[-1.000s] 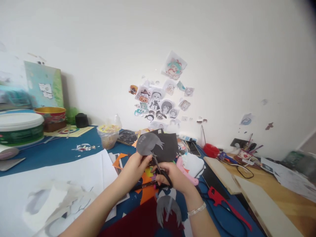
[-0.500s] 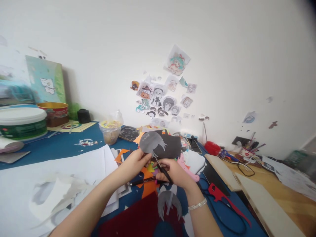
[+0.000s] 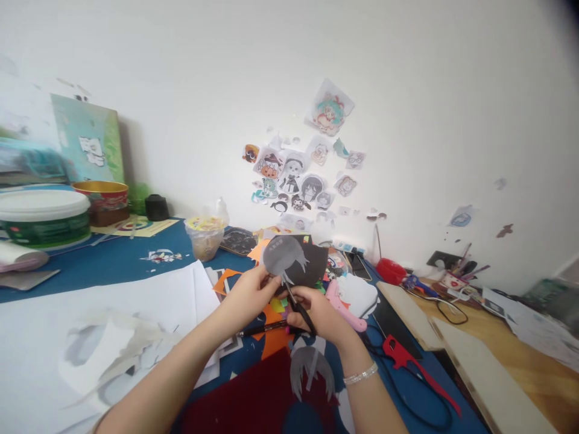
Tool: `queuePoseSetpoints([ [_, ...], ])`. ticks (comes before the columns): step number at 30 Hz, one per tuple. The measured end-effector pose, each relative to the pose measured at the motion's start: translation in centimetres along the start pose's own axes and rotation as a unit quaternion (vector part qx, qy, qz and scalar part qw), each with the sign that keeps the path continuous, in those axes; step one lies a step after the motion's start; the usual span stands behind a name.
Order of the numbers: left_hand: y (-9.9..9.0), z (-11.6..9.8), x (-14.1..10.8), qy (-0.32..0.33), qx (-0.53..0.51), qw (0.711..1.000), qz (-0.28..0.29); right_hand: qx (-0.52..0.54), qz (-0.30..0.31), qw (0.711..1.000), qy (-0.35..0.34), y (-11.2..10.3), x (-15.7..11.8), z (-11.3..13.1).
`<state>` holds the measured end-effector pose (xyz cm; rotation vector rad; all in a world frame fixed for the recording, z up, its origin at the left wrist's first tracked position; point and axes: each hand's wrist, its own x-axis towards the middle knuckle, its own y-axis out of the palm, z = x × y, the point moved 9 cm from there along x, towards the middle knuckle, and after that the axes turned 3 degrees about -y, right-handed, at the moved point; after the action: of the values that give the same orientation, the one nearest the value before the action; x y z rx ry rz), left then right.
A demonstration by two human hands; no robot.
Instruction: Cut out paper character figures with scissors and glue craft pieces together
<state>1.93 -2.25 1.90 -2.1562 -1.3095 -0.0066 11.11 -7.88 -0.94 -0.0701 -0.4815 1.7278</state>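
Observation:
My left hand (image 3: 262, 288) pinches the lower left edge of a grey hair-shaped paper cutout (image 3: 281, 258). My right hand (image 3: 315, 310) is closed on black-handled scissors (image 3: 302, 314), whose blades point up and left to the jagged lower edge of the cutout. Whether the blades are apart is too small to tell. Behind the cutout lies a black sheet (image 3: 315, 265). Below my hands, a second grey hair-shaped cutout (image 3: 320, 367) rests partly on dark red material (image 3: 244, 398). A black pen (image 3: 262, 329) lies between my wrists.
White sheets (image 3: 154, 298) and cream paper scraps (image 3: 122, 349) lie at left. A plastic cup (image 3: 205, 239) and a lidded tub (image 3: 45, 220) stand farther back. Right of my hands are a pink tool (image 3: 342, 307), a red-handled tool (image 3: 400, 352) and pale boards (image 3: 474, 377).
The view has shifted slightly. The grey cutout has turned a little in my left hand and sits slightly farther right. Both hands keep their holds.

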Motion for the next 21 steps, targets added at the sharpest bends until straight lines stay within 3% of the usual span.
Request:
queuePoseSetpoints([
  [14,-0.5,0.0,-0.2,-0.044,-0.131,0.99,0.021,0.058,0.004,0.997,0.044,0.2,-0.1,0.0],
  [21,-0.9,-0.7,-0.6,-0.068,-0.196,0.978,0.014,0.077,0.007,0.997,0.013,0.0,-0.1,-0.1],
])
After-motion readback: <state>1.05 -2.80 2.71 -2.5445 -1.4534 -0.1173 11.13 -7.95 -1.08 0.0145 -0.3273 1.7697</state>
